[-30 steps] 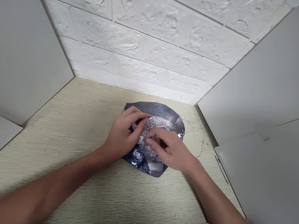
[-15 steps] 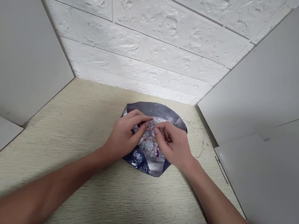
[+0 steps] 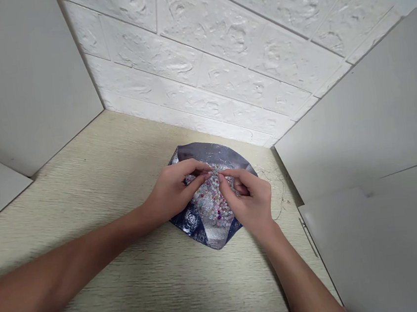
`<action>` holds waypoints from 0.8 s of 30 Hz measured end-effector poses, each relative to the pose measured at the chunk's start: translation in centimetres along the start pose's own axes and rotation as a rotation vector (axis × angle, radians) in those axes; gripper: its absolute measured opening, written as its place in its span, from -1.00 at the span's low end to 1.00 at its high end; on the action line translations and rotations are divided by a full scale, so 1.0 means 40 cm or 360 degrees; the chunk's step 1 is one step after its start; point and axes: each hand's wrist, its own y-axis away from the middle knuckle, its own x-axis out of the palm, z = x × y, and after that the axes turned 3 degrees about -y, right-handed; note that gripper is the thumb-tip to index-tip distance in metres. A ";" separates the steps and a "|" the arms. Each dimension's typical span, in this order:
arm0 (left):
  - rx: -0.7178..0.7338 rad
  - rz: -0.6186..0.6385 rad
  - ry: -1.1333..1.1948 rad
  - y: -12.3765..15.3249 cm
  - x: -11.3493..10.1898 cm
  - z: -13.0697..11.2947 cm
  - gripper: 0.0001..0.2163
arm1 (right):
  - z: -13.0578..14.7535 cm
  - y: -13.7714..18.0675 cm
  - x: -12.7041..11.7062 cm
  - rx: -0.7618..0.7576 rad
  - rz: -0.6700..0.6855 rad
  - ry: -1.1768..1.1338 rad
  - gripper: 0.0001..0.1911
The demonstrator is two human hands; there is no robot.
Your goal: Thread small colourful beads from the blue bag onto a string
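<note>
A cut-open foil pouch [image 3: 211,148], silver inside and dark blue outside, lies spread on the table. In it is a heap of tiny beads [image 3: 213,200], mostly clear and pale with some pink, red and green ones. Over the heap from the left comes my left hand [image 3: 181,183], thumb and fingers pinched around small beads at the tips. My right hand [image 3: 248,196] is closed in a pinch close to those fingertips, with its other fingers curled in. What sits between its finger and thumb is too small to make out.
Thin pale thread [image 3: 282,198] lies in loose loops right of the pouch. The pale wood-grain table [image 3: 132,283] meets a white brick-pattern wall [image 3: 192,68]. White panels stand at the left [image 3: 25,81] and right [image 3: 362,125]. A thin metal rod [image 3: 309,239] lies by the right edge.
My right hand has shifted slightly right and up, and its pinch now meets my left fingertips. My left hand has hardly moved, its fingers a little more bent.
</note>
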 end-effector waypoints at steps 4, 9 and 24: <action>0.0003 0.0004 0.0003 0.001 -0.001 -0.001 -0.88 | -0.001 -0.002 0.001 0.0001 -0.0011 0.0022 -0.91; 0.0062 0.0013 0.0023 0.001 -0.004 -0.002 -0.89 | -0.001 -0.002 -0.001 -0.0054 0.0029 0.0027 -0.91; 0.0158 0.0015 0.0015 0.001 -0.002 0.003 -0.88 | -0.004 0.000 0.000 -0.0071 0.0037 0.0028 -0.91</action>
